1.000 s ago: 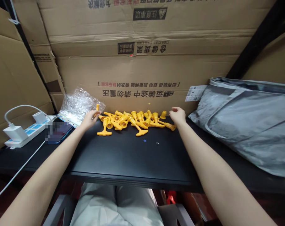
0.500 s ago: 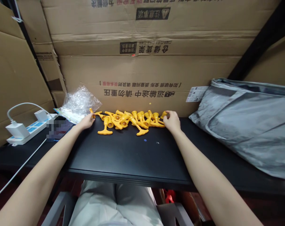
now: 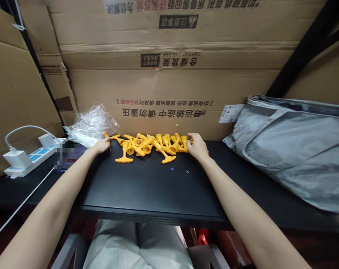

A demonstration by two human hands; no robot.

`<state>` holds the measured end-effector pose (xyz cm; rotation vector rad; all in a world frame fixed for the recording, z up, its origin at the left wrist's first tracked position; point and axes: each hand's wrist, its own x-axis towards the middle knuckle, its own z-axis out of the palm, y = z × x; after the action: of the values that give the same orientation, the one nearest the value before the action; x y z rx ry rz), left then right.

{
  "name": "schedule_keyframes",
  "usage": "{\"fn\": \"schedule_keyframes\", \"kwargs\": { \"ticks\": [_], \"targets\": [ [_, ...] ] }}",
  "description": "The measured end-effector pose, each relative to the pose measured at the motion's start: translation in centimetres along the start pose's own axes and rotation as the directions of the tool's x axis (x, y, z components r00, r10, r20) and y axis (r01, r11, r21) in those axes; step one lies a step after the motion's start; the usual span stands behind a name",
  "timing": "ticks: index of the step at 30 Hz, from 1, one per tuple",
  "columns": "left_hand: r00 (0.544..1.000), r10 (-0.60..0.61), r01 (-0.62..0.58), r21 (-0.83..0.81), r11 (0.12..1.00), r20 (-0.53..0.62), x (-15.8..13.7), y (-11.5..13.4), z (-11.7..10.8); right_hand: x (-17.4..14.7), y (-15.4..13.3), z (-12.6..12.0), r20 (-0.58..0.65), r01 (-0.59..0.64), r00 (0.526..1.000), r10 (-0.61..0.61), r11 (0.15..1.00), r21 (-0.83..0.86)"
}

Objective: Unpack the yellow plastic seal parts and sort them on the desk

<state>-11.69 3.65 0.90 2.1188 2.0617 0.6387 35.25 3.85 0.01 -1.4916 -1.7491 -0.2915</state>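
Note:
A low heap of yellow T-handled corkscrews (image 3: 142, 142) with bell-shaped collars lies along the back of the black table. At the heap's left end, my left hand (image 3: 102, 145) is closed on a yellow corkscrew (image 3: 106, 135); its metal spiral shows below my fingers. My right hand (image 3: 197, 146) curls against the right end, thumb and fingers bent around yellow plastic that they mostly cover. Nearer to me, one T-handle (image 3: 124, 160) juts out at the left front and another T-handle (image 3: 168, 159) at the right front.
Crumpled clear plastic bags (image 3: 95, 121) lie behind my left hand. At the left are a white power strip (image 3: 36, 157) with chargers and a dark blurred-out device (image 3: 71, 158). A big grey fabric bag (image 3: 292, 149) sits at the right. Cardboard (image 3: 169, 86) walls the back.
My right hand has shifted a little to the left, closer in against the heap, and its fingers now cover the yellow piece seen there before. My left hand keeps its corkscrew.

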Motion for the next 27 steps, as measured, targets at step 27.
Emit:
{"fn": "schedule_keyframes", "kwargs": {
  "ticks": [27],
  "targets": [
    [0.976, -0.216, 0.205, 0.299, 0.932, 0.005, 2.0, -1.9, -0.6, -0.4, 0.9, 1.0, 0.062, 0.059, 0.996, -0.061, 0.998, 0.035]
  ]
}}
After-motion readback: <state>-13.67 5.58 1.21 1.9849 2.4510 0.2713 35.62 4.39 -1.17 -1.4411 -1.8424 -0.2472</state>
